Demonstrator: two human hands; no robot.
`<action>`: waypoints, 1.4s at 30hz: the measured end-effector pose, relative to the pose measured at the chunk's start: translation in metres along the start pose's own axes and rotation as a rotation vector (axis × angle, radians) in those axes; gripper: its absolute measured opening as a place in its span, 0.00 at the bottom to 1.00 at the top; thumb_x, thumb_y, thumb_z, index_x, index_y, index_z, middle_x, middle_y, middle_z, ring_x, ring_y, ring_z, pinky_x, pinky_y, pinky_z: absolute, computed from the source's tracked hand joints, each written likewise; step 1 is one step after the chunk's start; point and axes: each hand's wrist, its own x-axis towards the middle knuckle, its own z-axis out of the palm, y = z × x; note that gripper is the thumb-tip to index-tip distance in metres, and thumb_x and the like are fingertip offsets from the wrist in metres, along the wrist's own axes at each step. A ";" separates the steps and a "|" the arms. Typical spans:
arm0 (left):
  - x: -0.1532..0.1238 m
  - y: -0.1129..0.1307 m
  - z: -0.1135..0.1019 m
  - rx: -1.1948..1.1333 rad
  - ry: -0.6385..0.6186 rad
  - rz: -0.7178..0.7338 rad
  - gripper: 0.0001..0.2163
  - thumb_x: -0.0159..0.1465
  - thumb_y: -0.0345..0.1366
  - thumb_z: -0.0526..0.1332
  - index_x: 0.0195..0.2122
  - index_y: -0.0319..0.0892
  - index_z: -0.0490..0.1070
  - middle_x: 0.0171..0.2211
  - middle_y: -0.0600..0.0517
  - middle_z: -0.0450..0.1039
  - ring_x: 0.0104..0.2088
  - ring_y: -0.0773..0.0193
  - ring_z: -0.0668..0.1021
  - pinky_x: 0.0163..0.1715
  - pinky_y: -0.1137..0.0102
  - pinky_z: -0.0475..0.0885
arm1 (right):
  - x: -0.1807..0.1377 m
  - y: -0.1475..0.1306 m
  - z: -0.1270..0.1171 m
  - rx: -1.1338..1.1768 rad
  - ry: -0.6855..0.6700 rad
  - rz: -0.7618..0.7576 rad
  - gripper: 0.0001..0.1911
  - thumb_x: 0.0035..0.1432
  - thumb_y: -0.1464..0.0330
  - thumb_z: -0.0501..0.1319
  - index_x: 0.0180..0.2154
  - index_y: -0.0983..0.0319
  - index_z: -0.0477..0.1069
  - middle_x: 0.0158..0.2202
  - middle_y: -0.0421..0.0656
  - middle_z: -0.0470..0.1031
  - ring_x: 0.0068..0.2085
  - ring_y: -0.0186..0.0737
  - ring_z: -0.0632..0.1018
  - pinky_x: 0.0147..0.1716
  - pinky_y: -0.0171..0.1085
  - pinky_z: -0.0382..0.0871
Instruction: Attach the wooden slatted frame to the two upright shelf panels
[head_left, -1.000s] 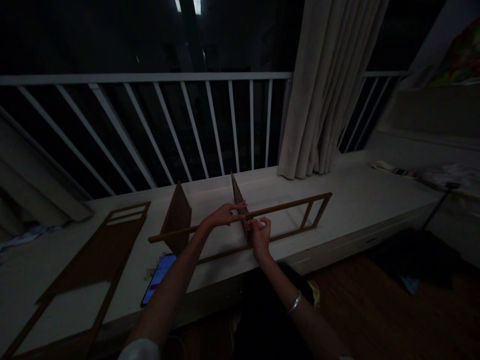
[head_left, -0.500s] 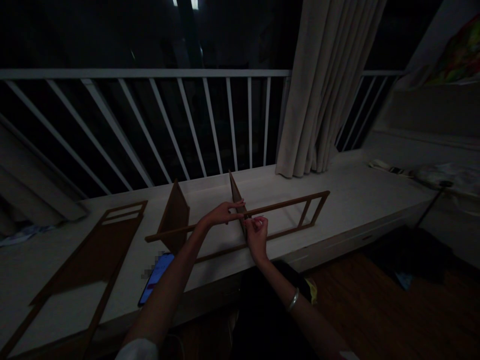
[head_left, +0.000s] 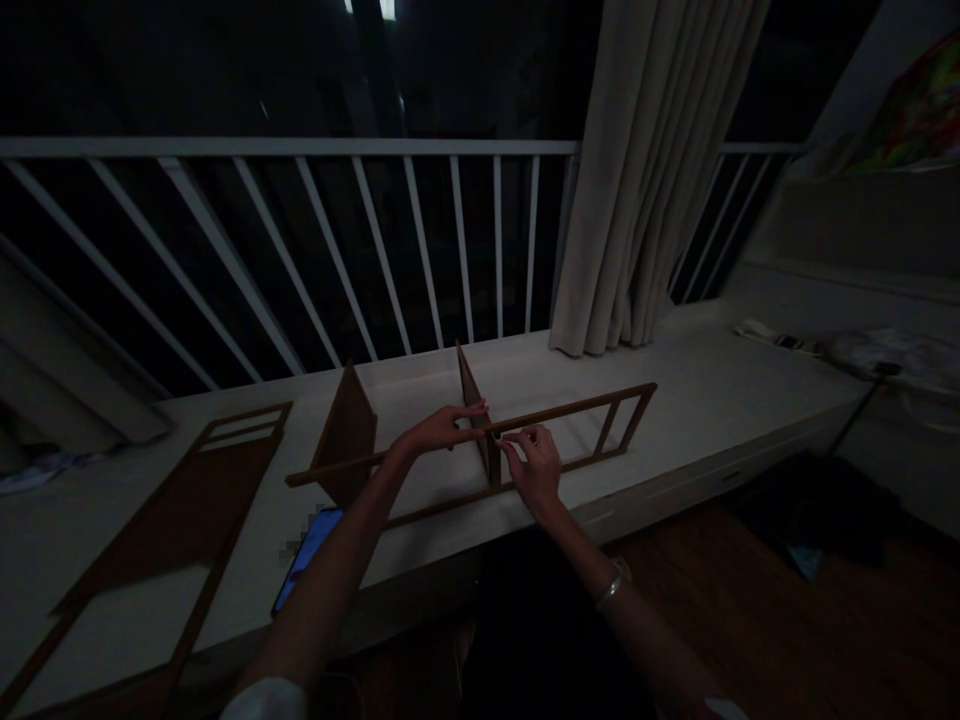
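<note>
since a second ago the right hand (head_left: pixel 536 465) has shifted from in front of the middle panel (head_left: pixel 471 395) to just right of it. its fingers are loosely spread, thumb and forefinger tips pinched on the top rail of the long wooden frame (head_left: pixel 592 405). left hand (head_left: pixel 439 430) lies just left of the panel, fingers stretched along the same rail and touching the panel's edge; whether its thumb grips beneath, i cannot tell. the frame stands on edge on the white tabletop (head_left: pixel 712 390), crossing the panel. a second panel (head_left: pixel 349 435) stands further left, a lit phone (head_left: pixel 307 555) below-left.

Upright panels (head_left: pixel 349 435) and railing (head_left: pixel 420 250) wall the ledge (head_left: pixel 712 400); rightward seems open.
</note>
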 end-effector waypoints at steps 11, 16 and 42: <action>0.000 -0.001 0.001 0.001 0.016 0.002 0.27 0.52 0.44 0.58 0.53 0.47 0.56 0.58 0.50 0.45 0.42 0.56 0.71 0.14 0.80 0.65 | -0.010 -0.003 0.017 0.290 0.023 0.235 0.11 0.51 0.60 0.55 0.26 0.61 0.66 0.27 0.41 0.69 0.31 0.36 0.69 0.32 0.35 0.62; -0.001 -0.003 0.001 -0.004 0.021 0.009 0.26 0.52 0.44 0.58 0.53 0.46 0.56 0.58 0.49 0.45 0.41 0.57 0.71 0.14 0.81 0.64 | -0.015 -0.012 0.032 0.723 -0.048 0.573 0.13 0.47 0.58 0.57 0.27 0.62 0.66 0.24 0.39 0.70 0.27 0.34 0.71 0.28 0.33 0.64; 0.000 0.001 0.003 -0.006 0.027 0.006 0.28 0.52 0.45 0.58 0.53 0.47 0.55 0.59 0.49 0.43 0.41 0.57 0.71 0.13 0.81 0.63 | -0.006 -0.023 0.030 1.092 -0.091 0.706 0.15 0.41 0.65 0.63 0.33 0.63 0.65 0.26 0.41 0.73 0.30 0.34 0.75 0.34 0.35 0.68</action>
